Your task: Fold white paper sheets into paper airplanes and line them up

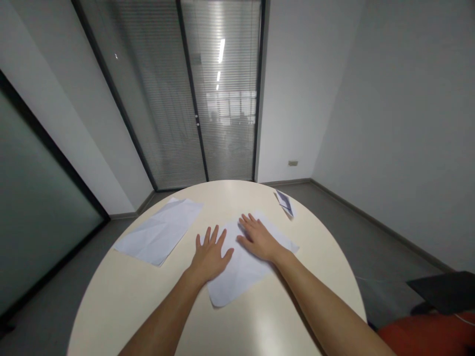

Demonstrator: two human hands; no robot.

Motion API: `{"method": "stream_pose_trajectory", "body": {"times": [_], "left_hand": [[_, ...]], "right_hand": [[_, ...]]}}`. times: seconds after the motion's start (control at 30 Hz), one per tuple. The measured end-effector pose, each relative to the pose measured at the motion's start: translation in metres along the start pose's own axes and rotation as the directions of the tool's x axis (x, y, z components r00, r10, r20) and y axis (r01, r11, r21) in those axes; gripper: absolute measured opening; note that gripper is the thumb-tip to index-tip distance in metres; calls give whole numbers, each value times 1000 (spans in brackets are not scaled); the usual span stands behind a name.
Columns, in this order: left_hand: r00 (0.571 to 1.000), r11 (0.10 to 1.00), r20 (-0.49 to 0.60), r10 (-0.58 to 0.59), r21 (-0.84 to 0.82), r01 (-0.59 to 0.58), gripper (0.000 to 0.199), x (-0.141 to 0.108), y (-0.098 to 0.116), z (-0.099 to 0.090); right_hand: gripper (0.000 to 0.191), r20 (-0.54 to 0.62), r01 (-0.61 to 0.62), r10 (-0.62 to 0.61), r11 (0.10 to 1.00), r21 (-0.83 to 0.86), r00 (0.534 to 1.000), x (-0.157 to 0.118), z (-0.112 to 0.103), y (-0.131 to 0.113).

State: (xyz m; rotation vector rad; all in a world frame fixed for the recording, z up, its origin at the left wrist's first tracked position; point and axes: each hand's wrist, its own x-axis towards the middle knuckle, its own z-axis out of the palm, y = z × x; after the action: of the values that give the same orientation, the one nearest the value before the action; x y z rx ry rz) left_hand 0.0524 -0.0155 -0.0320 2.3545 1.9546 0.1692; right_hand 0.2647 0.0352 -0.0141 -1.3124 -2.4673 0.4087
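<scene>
A white sheet of paper (241,274) lies at an angle on the round table, in front of me. My left hand (211,256) is spread over its left edge, palm down, with the fingers apart. On the sheet's upper right part rests my right hand (258,238), also palm down with its fingers stretched out. Neither hand grips anything. The hands and forearms hide parts of the sheet's left and right edges.
Creased white sheets (159,232) lie on the table's left side. A small folded paper piece (284,203) sits near the far right edge of the cream table (133,306). At lower right are a red chair (426,336) and a dark flat object (445,291).
</scene>
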Motion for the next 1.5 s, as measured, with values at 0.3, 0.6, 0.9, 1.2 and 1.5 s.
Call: {"method": "stream_pose_trajectory", "body": {"times": [0.3, 0.6, 0.9, 1.2, 1.5], "left_hand": [[997, 997, 32, 70, -27, -69, 70, -1, 1, -4], [997, 997, 28, 71, -32, -71, 70, -2, -1, -6], [988, 990, -70, -137, 31, 139, 60, 3, 7, -2], [908, 911, -168, -383, 94, 402, 61, 6, 3, -1], [913, 916, -112, -393, 44, 399, 67, 6, 2, -1]], "right_hand": [[67, 109, -15, 17, 1000, -14, 994, 3, 12, 0], [72, -62, -354, 349, 925, -140, 935, 16, 8, 41], [64, -28, 16, -16, 1000, -7, 999, -2, -1, -4], [80, 147, -8, 8, 1000, 0, 989, -6, 12, -21], [83, 40, -344, 353, 927, -148, 935, -1, 1, 16]]}}
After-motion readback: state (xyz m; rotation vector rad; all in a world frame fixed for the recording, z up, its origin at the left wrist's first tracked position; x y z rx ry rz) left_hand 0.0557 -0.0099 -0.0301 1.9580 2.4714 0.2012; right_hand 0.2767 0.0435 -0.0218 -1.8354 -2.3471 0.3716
